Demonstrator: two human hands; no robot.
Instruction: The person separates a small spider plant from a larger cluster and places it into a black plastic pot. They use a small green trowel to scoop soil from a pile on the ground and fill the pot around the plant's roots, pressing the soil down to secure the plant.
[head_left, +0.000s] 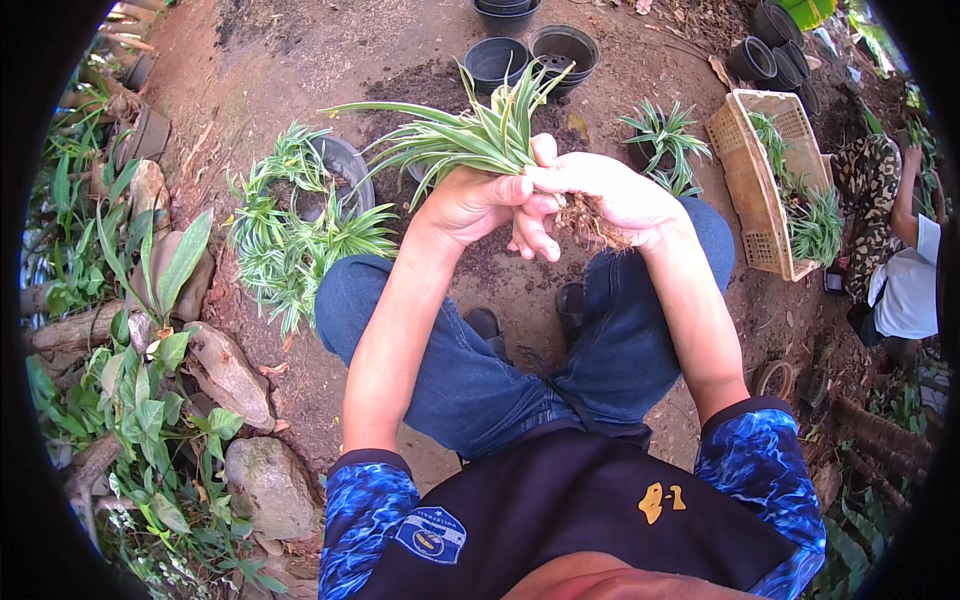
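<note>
Between both hands I hold a variegated spider plant (480, 139), its striped leaves spreading up and to the left. My left hand (476, 202) is closed round the base of the leaves. My right hand (611, 191) grips the crown from the right, its fingers crossing those of the left. Bare brown roots (589, 219) with bits of soil hang out below the right palm. Beyond the leaves stand black plastic pots (495, 66). To the left, many spider plants (300, 247) are heaped round and over a dark round basin (360, 176).
At right, a potted spider plant (664, 142) stands near a tilted cream plastic crate (757, 202) holding more plants. Another person (904, 262) works at the far right. Stacked black pots (752, 58) lie upper right. Rocks (270, 484) and leafy plants border the left side.
</note>
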